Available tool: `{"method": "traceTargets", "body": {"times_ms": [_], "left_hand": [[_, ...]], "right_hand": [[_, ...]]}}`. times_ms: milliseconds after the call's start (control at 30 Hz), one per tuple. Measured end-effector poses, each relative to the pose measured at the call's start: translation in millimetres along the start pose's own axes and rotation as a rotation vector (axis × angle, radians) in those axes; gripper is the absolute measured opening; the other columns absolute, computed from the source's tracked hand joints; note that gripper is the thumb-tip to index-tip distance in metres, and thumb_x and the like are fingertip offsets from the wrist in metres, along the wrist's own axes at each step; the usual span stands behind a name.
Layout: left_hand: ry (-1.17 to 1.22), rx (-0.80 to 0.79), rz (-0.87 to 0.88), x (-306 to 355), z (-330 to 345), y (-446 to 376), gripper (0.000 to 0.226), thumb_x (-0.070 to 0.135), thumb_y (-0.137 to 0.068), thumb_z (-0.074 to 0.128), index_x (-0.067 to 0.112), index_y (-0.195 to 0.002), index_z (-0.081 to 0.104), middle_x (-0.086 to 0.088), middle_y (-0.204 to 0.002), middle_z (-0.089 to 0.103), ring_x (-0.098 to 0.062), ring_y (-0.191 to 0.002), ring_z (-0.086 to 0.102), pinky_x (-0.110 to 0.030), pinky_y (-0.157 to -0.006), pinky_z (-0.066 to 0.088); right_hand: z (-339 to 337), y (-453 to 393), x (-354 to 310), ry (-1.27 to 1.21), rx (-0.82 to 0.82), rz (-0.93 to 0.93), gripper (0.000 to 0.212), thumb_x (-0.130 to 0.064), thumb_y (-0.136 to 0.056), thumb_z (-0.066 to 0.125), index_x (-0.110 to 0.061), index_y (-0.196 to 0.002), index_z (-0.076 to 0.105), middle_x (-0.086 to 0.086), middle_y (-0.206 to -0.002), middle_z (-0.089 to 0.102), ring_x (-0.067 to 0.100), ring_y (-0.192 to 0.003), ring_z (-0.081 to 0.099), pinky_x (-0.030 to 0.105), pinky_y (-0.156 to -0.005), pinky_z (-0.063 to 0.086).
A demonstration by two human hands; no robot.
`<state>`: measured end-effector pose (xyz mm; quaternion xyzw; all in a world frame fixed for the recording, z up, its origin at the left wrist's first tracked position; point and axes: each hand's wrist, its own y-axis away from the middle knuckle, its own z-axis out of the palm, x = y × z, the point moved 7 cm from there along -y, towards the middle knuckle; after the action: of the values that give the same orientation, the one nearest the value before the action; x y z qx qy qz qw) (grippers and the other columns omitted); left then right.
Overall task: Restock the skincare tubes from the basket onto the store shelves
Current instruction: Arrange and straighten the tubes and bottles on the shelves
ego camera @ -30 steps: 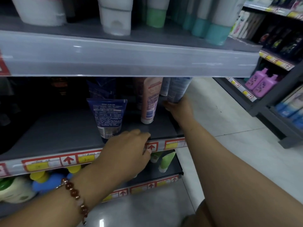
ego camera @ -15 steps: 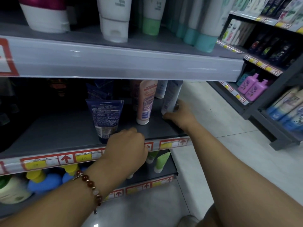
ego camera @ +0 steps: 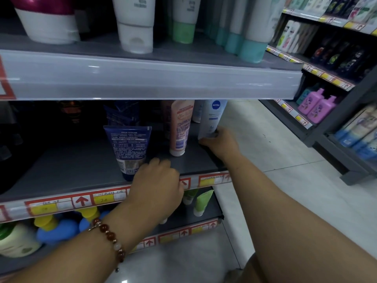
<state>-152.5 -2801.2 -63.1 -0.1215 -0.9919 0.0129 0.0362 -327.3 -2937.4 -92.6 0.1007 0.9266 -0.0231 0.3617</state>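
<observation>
Your right hand [ego camera: 219, 142] is at the far right end of the middle shelf [ego camera: 81, 170], fingers curled round the base of a white Nivea tube [ego camera: 212, 119] that stands cap-down on the shelf board. The tube leans slightly, its top hidden behind the rail of the upper shelf [ego camera: 142, 78].

Your left hand [ego camera: 157, 184] sits at the near edge of the same shelf, over the red and yellow price strip [ego camera: 61, 203]. Its fingers are curled loosely downward and you hold nothing in it; the fingertips reach just beside the cap of a dark blue tube [ego camera: 128, 148], but you cannot tell whether they touch it. A beaded bracelet [ego camera: 110, 240] circles that wrist.

Between your 2 hands a peach-coloured tube [ego camera: 180, 127] stands cap-down, just left of the Nivea tube and apart from the blue one. More tubes stand in the dark behind them, too dim to make out.

On the upper shelf you see a row of white tubes with white, green and teal caps. On the lower shelf [ego camera: 206, 219] there are green tubes at the right and blue and yellow bottles at the left. Across the aisle on the right, another rack [ego camera: 346, 139] carries 2 pink pump bottles [ego camera: 316, 105].
</observation>
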Motion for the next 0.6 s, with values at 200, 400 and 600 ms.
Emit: {"method": "traceTargets", "body": {"times_ms": [200, 400, 600], "left_hand": [[-0.002, 0.006, 0.009, 0.4, 1.5, -0.6, 0.031, 0.040, -0.095, 0.042, 0.024, -0.108, 0.066, 0.001, -0.110, 0.058, -0.020, -0.101, 0.053, -0.034, -0.085, 0.040], [-0.025, 0.016, 0.027, 1.3, 4.4, 7.1, 0.030, 0.038, -0.095, 0.041, 0.022, -0.112, 0.060, 0.000, -0.114, 0.056, -0.021, -0.106, 0.051, -0.035, -0.089, 0.036], [0.016, 0.001, -0.007, 2.2, 0.8, 7.9, 0.031, 0.039, -0.094, 0.043, 0.020, -0.111, 0.061, -0.001, -0.114, 0.057, -0.022, -0.107, 0.051, -0.035, -0.089, 0.036]], "right_hand": [[2.7, -3.4, -5.6, 0.060, 0.153, 0.025, 0.054, -0.047, -0.077, 0.074, -0.017, -0.120, 0.063, 0.007, -0.112, 0.070, 0.029, -0.102, 0.064, 0.041, -0.084, 0.054], [4.9, -5.7, -11.3, 0.046, 0.123, 0.038, 0.055, -0.050, -0.074, 0.073, -0.020, -0.120, 0.065, 0.008, -0.111, 0.071, 0.029, -0.102, 0.065, 0.043, -0.084, 0.054], [-22.9, 8.3, -8.7, -0.197, 0.178, 0.148, 0.052, -0.034, -0.080, 0.073, -0.006, -0.118, 0.050, 0.011, -0.112, 0.060, 0.028, -0.104, 0.058, 0.033, -0.077, 0.043]]}}
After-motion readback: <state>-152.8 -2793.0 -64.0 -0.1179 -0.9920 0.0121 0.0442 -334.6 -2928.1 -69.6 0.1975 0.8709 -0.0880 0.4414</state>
